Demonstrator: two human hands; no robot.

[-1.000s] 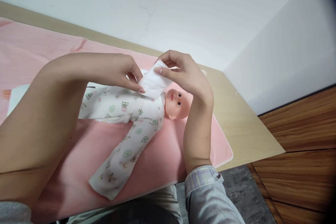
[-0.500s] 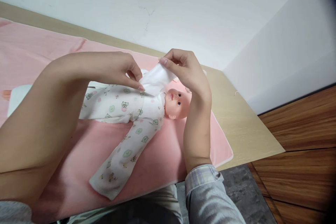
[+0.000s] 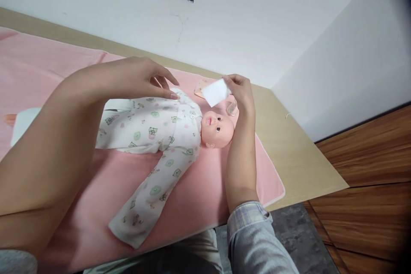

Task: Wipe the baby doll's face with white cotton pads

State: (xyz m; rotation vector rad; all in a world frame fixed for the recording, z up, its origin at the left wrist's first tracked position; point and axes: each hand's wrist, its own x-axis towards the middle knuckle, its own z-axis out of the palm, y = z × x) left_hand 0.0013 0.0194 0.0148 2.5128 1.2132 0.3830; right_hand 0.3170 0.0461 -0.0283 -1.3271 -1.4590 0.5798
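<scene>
A baby doll in a white printed sleepsuit lies on its back on a pink mat, head to the right. My right hand hovers beyond the doll's head and pinches a small folded white cloth between thumb and fingers. My left hand floats over the doll's chest with fingers stretched out and apart, fingertips close to the sleepsuit's collar, holding nothing.
The mat covers a light wooden table set against a white wall. A small pink patterned item lies behind the doll's head. Wooden floor lies to the right, and a white pad shows at the left.
My right hand lifted the white cloth off the doll's chest and carried it right, past the head. My left hand let go of it and opened.
</scene>
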